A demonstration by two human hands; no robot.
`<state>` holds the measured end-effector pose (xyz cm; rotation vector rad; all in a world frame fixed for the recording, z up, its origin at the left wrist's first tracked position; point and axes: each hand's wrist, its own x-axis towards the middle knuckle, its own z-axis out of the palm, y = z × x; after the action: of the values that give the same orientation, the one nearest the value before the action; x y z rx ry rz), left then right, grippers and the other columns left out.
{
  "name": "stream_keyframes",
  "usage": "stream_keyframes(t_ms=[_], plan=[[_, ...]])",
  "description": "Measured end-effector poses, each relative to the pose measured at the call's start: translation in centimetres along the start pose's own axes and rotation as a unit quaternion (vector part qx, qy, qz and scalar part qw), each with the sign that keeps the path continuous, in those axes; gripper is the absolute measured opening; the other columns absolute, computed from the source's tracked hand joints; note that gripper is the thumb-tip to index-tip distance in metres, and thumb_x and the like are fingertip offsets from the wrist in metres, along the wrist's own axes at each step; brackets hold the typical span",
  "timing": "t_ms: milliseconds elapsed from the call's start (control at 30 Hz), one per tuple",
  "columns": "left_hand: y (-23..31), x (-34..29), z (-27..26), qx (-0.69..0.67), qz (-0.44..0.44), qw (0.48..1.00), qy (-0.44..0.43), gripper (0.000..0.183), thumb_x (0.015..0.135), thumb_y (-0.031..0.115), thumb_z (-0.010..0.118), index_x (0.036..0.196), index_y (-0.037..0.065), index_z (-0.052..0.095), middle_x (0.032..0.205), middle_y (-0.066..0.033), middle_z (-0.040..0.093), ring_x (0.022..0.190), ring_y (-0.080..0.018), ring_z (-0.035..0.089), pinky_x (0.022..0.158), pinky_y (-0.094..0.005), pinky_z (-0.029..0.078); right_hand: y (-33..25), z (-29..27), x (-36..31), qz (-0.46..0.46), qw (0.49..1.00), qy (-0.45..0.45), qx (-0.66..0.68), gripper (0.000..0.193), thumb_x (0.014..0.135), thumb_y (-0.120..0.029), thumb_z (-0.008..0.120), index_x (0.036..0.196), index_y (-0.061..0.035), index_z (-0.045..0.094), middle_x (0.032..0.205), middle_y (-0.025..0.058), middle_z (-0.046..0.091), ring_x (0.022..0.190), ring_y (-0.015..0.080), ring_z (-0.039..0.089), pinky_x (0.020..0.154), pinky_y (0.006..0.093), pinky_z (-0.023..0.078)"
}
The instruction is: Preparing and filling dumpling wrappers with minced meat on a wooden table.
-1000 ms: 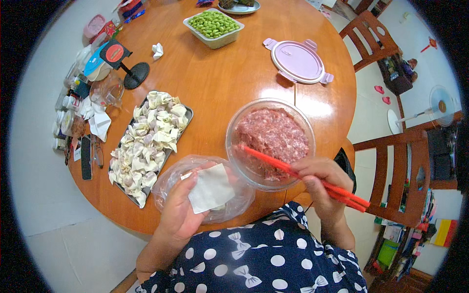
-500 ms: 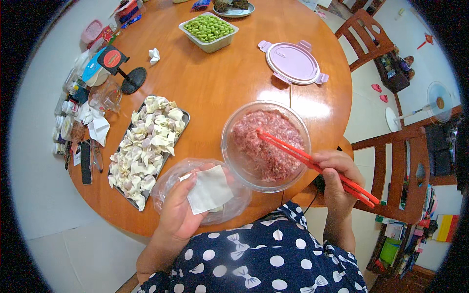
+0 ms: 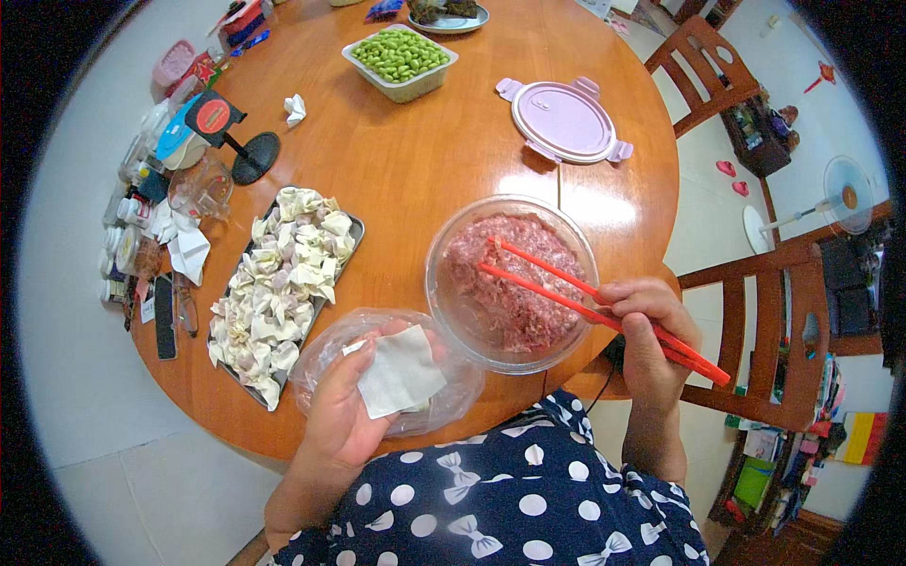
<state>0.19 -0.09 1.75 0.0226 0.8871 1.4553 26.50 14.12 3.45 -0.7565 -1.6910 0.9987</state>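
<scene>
A square white wonton wrapper lies across the fingers of my left hand, its thumb pressing the left edge. Beneath that hand is a clear plastic bag on the table's near edge. My right hand grips a pair of red chopsticks, spread apart, with their tips in the pink minced meat. The meat fills much of a round clear bowl just right of the bag. To the left, a dark tray carries many folded wontons.
A white tub of green beans stands at the back, beside a plate with dark food. A lilac lid lies far right. At left are a phone stand, jars and tissues. Wooden chairs flank the right side.
The chopsticks have spread, and their tips have shifted slightly left in the meat. My left hand keeps the wrapper in nearly the same place.
</scene>
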Motion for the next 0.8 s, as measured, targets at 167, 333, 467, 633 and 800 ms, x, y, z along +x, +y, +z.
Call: stream_keyframes(t_ms=[167,333,467,633,800], plan=[[0.1,-0.1,-0.5,-0.018,-0.008,0.999,-0.035,0.038,0.097,0.023,0.047,0.127,-0.001,0.050,0.128,-0.0224,0.055,0.119,-0.0366,0.054,0.105,-0.0513,0.040,0.8,0.0,-0.1,-0.007,1.000,-0.005,-0.016,0.006,0.085,0.002,0.059,0.086,0.0021,0.064,0.098,0.0167,0.069,0.092,0.0242,0.065,0.084,0.0361,0.051],[0.0,0.0,-0.3,-0.003,0.007,1.000,-0.020,0.041,0.095,0.025,0.051,0.127,0.000,0.050,0.127,-0.0233,0.054,0.116,-0.0391,0.055,0.101,-0.0534,0.043,1.6,-0.6,-0.4,-0.037,0.998,0.051,-0.024,0.010,0.091,-0.003,0.056,0.087,0.0030,0.063,0.096,0.0168,0.067,0.090,0.0253,0.065,0.083,0.0361,0.053],[0.2,-0.1,0.2,-0.017,0.010,0.999,-0.048,0.041,0.098,0.027,0.045,0.128,-0.001,0.048,0.129,-0.0215,0.054,0.119,-0.0343,0.055,0.104,-0.0504,0.041,1.6,-0.7,-0.5,0.046,0.988,0.086,0.123,0.027,0.098,-0.022,0.053,0.092,0.0036,0.058,0.097,0.0165,0.059,0.093,0.0244,0.062,0.078,0.0392,0.059],[0.0,-0.7,2.0,0.018,0.005,1.000,-0.010,0.045,0.100,0.033,0.043,0.133,0.002,0.045,0.130,-0.0216,0.053,0.118,-0.0348,0.055,0.102,-0.0515,0.042,1.1,0.3,-1.4,0.022,0.968,0.041,0.246,0.023,0.094,-0.021,0.060,0.089,0.0013,0.061,0.093,0.0164,0.064,0.087,0.0276,0.064,0.082,0.0422,0.054],[-0.2,-0.6,2.7,-0.015,-0.007,0.998,-0.054,0.047,0.103,0.033,0.034,0.137,0.001,0.041,0.134,-0.0186,0.051,0.126,-0.0317,0.049,0.108,-0.0472,0.037,0.2,2.1,-1.9,0.005,0.955,-0.096,0.281,0.024,0.092,-0.020,0.062,0.084,0.0019,0.063,0.089,0.0176,0.066,0.086,0.0288,0.065,0.082,0.0414,0.052]])
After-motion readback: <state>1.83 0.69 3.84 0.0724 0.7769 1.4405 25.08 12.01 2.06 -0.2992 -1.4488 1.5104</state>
